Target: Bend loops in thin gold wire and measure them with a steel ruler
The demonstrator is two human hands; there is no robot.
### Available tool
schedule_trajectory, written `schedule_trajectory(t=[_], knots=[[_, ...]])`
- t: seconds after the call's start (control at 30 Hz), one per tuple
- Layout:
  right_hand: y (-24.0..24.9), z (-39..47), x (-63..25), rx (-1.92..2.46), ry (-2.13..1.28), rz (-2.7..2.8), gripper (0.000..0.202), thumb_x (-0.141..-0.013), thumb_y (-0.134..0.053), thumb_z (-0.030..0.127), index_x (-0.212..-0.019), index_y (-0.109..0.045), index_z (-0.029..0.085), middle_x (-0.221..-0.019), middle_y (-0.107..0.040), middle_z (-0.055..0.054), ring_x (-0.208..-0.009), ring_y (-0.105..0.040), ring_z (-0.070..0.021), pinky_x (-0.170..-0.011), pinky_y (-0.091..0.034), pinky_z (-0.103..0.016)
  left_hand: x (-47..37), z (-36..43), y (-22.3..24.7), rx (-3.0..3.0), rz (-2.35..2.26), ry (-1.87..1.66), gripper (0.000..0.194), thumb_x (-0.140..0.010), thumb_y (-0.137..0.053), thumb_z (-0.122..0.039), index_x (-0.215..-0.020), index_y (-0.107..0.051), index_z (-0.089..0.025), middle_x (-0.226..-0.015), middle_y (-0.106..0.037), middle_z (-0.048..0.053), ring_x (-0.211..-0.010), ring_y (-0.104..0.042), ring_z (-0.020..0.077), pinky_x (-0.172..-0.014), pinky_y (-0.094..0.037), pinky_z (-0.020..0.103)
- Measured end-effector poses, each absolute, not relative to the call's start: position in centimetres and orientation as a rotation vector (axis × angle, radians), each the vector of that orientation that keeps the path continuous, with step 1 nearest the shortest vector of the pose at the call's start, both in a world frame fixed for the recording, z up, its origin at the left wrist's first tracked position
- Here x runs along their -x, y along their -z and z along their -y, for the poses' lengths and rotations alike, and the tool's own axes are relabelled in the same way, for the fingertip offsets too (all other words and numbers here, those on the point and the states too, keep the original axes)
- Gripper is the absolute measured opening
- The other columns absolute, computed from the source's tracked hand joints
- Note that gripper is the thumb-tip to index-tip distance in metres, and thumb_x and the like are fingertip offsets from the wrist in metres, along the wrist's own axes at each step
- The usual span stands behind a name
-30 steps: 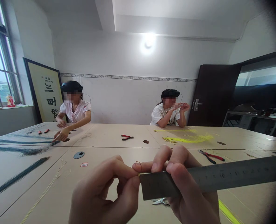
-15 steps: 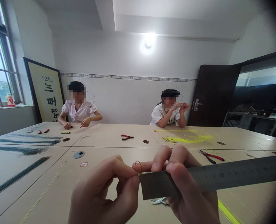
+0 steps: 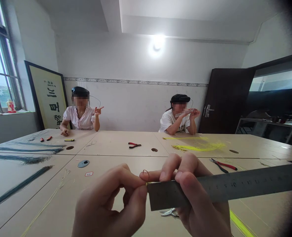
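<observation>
My left hand (image 3: 108, 200) is closed in a pinch of thumb and forefinger. At its fingertips is a small fish hook (image 3: 148, 175), its thin curved bend sticking up and a bit of yellow at its base. A steel ruler (image 3: 245, 184) is gripped in my right hand (image 3: 197, 194), thumb in front and fingers behind. The ruler's square end meets the pinched fingertips, and its other end runs off to the right. One right finger reaches behind the hook. The hook's lower part is hidden by my left fingers.
Small scissors (image 3: 169, 213) lie below the ruler. Red-handled pliers (image 3: 223, 165) rest at right, another pair of pliers (image 3: 134, 145) farther off. Yellow line (image 3: 242, 223), pale strands (image 3: 49, 197) and dark bundles (image 3: 19, 187) lie on the table (image 3: 106, 161). Two people sit opposite.
My hands, the hook and the ruler have hardly moved. Across the table, the person at left has raised one hand from the tabletop, a finger extended.
</observation>
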State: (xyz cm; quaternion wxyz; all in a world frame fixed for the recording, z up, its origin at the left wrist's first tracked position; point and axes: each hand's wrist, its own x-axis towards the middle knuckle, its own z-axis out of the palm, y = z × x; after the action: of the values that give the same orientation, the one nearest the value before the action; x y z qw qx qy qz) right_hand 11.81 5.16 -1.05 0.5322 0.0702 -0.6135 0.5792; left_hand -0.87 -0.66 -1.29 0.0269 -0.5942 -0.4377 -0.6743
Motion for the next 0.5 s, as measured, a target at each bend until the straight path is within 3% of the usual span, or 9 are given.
schedule_trajectory(t=[0.2,0.3,0.5], knots=[[1.3,-5.4,-12.2,-0.058,-1.272,1.487,0.017,-0.094,-0.052,0.028,-0.081,-0.063,0.025,-0.083,-0.064,0.004,-0.081,-0.070,-0.0107,-0.072,-0.058,-0.018,0.7,0.6,1.2,1.876,1.318,2.224,0.018,-0.073,-0.049,-0.009,-0.062,-0.050,-0.023,-0.054,-0.048,-0.010,-0.049,-0.044,0.0045,-0.049,-0.036,0.013],[1.4,-6.2,-12.1,-0.080,-1.149,1.381,0.021,-0.092,-0.053,0.036,-0.079,-0.065,0.025,-0.078,-0.065,0.003,-0.078,-0.072,-0.0149,-0.075,-0.061,-0.026,0.6,0.7,0.9,1.910,1.330,2.375,0.015,-0.068,-0.050,-0.010,-0.058,-0.051,-0.021,-0.052,-0.046,-0.009,-0.049,-0.045,0.0048,-0.049,-0.035,0.015],[1.5,-9.8,-10.9,0.342,-1.077,1.246,0.044,-0.073,-0.065,0.058,-0.054,-0.054,0.020,-0.054,-0.054,0.004,-0.051,-0.066,-0.0166,-0.054,-0.059,-0.028,0.1,1.1,0.1,1.817,1.507,2.557,0.008,-0.058,-0.049,-0.014,-0.055,-0.052,-0.020,-0.049,-0.045,-0.008,-0.047,-0.043,0.0051,-0.049,-0.034,0.018]])
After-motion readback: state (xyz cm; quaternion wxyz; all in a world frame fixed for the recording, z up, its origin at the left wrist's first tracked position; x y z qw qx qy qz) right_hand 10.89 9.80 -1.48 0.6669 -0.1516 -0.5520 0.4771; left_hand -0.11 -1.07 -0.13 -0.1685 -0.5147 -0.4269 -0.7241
